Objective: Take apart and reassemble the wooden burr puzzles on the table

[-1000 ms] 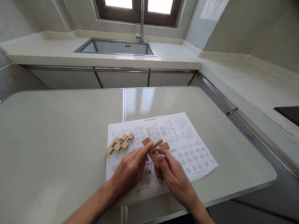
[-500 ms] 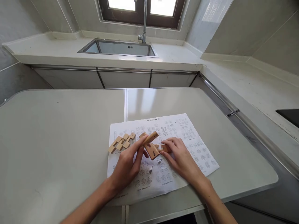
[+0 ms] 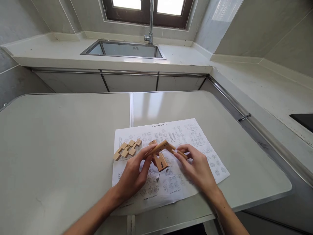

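My left hand [image 3: 133, 174] pinches a small assembly of crossed wooden puzzle bars [image 3: 158, 153] just above a printed instruction sheet [image 3: 202, 156]. My right hand [image 3: 197, 166] grips another wooden bar [image 3: 177, 151] and holds its end against the right side of that assembly. A separate group of several notched wooden pieces [image 3: 127, 150] lies on the sheet, to the left of my left hand's fingertips.
The sheet lies on a white table [image 3: 61, 140] with a seam down its middle. Beyond it runs a counter with a steel sink [image 3: 123, 49] and tap [image 3: 149, 23] under a window. A dark hob corner [image 3: 303, 119] shows at the right edge.
My right hand has lifted a wooden bar off the sheet and brought it up against the crossed bars. My left hand has kept hold of the assembly, tilting it slightly.
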A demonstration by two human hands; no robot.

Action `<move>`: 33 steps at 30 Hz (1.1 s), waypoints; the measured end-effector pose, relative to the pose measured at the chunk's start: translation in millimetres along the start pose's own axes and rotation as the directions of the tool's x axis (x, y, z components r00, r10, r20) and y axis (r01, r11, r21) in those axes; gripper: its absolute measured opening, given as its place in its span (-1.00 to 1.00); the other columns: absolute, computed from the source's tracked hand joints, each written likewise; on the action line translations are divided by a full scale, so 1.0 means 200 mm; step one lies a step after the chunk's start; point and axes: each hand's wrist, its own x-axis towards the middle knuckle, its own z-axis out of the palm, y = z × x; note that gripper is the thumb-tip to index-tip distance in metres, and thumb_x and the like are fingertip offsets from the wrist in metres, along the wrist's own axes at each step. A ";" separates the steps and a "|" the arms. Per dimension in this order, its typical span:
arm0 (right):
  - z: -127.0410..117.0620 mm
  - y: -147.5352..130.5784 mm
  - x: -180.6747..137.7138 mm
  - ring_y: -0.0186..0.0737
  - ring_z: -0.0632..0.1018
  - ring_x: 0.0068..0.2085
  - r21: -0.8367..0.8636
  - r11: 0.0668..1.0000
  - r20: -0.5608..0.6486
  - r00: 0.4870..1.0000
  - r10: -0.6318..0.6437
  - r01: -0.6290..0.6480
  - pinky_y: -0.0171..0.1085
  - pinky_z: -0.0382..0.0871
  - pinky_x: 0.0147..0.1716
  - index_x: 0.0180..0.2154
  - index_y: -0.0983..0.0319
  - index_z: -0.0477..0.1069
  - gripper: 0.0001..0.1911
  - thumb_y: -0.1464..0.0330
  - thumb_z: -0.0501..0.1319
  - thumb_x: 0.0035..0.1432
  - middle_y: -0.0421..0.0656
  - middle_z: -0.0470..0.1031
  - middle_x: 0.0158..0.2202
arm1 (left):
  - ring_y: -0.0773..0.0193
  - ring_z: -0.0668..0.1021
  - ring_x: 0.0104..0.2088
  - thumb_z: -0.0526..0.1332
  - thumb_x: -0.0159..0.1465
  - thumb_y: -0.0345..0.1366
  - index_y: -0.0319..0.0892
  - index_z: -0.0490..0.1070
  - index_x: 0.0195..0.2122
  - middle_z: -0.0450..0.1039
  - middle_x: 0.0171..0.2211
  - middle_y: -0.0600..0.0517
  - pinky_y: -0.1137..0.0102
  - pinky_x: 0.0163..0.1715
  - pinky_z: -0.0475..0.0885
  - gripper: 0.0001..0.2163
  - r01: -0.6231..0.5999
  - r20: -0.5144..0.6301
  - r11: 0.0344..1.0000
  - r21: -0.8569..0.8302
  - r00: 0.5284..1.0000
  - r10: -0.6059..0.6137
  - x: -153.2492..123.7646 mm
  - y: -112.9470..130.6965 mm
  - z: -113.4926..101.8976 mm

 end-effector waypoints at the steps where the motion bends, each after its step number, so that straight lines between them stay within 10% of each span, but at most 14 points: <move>1: -0.01 0.00 0.00 -0.09 0.56 -0.23 0.093 0.995 -0.037 0.998 0.051 -0.048 -0.17 0.41 -0.23 -0.13 0.16 0.53 -0.70 0.07 0.32 0.36 -0.10 0.59 -0.22 | 0.14 0.70 0.01 0.08 0.56 -0.36 -0.06 0.30 0.35 0.60 0.16 -0.15 0.25 -0.03 0.63 -0.64 0.024 0.004 0.999 -0.028 1.000 -0.024 0.00 0.00 0.00; 9: -0.04 -0.08 0.00 -0.12 0.58 -0.27 0.639 0.700 0.167 0.946 0.279 -0.319 -0.14 0.47 -0.19 0.03 0.18 0.59 -0.46 -0.02 0.49 0.16 -0.11 0.59 -0.30 | 0.20 0.66 -0.25 0.05 0.59 -0.17 -0.09 0.28 0.28 0.65 -0.11 -0.13 0.29 -0.24 0.62 -0.70 0.236 0.189 0.906 -0.352 0.966 -0.178 0.00 0.03 -0.01; 33: 0.02 -0.08 -0.06 -0.19 0.54 -0.24 0.699 0.538 0.467 0.870 0.156 -0.471 -0.22 0.38 -0.21 0.01 0.14 0.61 -0.57 0.13 0.54 0.16 -0.11 0.63 -0.18 | 0.16 0.67 -0.07 0.07 0.60 -0.15 -0.05 0.27 0.24 0.61 0.09 -0.15 0.25 -0.06 0.55 -0.74 0.327 0.349 0.802 -0.501 0.924 -0.159 0.00 0.06 -0.02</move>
